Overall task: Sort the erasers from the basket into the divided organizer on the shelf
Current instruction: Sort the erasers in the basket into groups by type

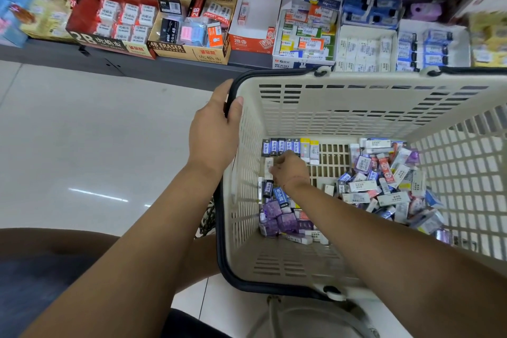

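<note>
A cream plastic basket (356,107) with a dark rim sits in front of me, holding several packaged erasers. A loose heap of erasers (384,186) fills its right side; a row of blue and yellow ones (290,145) lines the far left. My left hand (214,129) grips the basket's left rim, thumb over the edge. My right hand (290,170) is down inside the basket, fingers curled around a white eraser (269,165) at the left wall. On the shelf beyond stand open display boxes of erasers, among them a nearly empty white-and-orange 2B box (252,22).
Other shelf boxes: a red 2B box (109,19), a 4B ERASER box (189,33), a mixed box (307,35), white and blue eraser trays (397,46). Pale tiled floor (82,145) lies to the left. My knee is at lower left.
</note>
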Demonstrator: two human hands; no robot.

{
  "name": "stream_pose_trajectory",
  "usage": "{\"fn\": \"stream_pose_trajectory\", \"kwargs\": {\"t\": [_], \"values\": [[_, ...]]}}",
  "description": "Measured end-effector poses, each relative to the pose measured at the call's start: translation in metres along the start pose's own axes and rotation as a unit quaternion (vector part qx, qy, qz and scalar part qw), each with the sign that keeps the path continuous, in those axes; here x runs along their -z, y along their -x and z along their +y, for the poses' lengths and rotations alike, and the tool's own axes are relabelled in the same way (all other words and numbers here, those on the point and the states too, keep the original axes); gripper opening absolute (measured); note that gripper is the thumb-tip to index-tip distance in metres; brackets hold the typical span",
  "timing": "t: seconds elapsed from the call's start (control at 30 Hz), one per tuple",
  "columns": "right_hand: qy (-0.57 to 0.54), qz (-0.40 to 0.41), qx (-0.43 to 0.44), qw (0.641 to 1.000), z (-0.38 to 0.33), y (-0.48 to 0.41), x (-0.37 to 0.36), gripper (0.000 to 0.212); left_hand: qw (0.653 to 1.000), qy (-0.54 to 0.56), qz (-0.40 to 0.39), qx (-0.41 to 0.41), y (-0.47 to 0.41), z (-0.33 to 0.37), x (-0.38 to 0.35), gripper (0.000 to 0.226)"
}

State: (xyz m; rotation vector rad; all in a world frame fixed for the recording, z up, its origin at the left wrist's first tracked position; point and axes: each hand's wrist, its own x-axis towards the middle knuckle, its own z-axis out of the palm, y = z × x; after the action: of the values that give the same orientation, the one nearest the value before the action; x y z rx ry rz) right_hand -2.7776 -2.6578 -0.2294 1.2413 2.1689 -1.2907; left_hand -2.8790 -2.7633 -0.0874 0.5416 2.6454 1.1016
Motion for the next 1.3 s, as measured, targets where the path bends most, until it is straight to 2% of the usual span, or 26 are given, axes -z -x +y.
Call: {"fn": "stream_pose_trajectory", "kwargs": {"t": [0.2, 0.3, 0.4, 0.5, 0.7, 0.87, 0.97, 1.03, 1.13, 1.3], "values": [[0.067, -0.053, 0.078, 0.993, 0.006, 0.003, 0.003, 0.006, 1.0, 0.003, 0.003, 0.0, 0.0, 0.001, 0.001, 0.04], [0.071, -0.105, 0.144, 0.981, 0.012, 0.006, 0.002, 0.012, 1.0, 0.003, 0.003, -0.003, 0.001, 0.002, 0.001, 0.039], [0.101, -0.138, 0.169, 0.971, 0.016, 0.009, 0.0, 0.026, 1.0, 0.002, 0.005, -0.006, 0.001, 0.003, 0.001, 0.039], [0.121, -0.147, 0.178, 0.966, 0.019, 0.013, -0.003, 0.024, 1.0, 0.003, 0.006, -0.002, 0.001, 0.003, 0.001, 0.038], [0.095, -0.146, 0.222, 0.959, 0.01, 0.023, -0.002, 0.02, 1.0, 0.006, 0.007, -0.001, 0.002, 0.005, 0.002, 0.038], [0.007, -0.171, 0.197, 0.966, 0.009, 0.024, 0.008, 0.029, 1.0, 0.006, 0.007, -0.002, 0.002, 0.004, 0.002, 0.038], [-0.018, -0.188, 0.155, 0.97, 0.015, 0.015, 0.018, 0.026, 1.0, 0.005, 0.007, 0.002, 0.001, 0.004, 0.002, 0.038], [0.013, -0.215, 0.145, 0.966, 0.016, 0.013, 0.018, 0.04, 1.0, 0.006, 0.005, 0.001, 0.002, 0.005, 0.002, 0.037], [0.113, -0.225, 0.176, 0.952, 0.011, 0.015, 0.012, 0.053, 1.0, 0.002, 0.004, 0.001, 0.003, 0.006, 0.002, 0.037], [0.226, -0.184, 0.204, 0.935, 0.005, 0.019, 0.002, 0.045, 1.0, 0.001, 0.005, 0.005, 0.002, 0.007, 0.002, 0.038]]}}
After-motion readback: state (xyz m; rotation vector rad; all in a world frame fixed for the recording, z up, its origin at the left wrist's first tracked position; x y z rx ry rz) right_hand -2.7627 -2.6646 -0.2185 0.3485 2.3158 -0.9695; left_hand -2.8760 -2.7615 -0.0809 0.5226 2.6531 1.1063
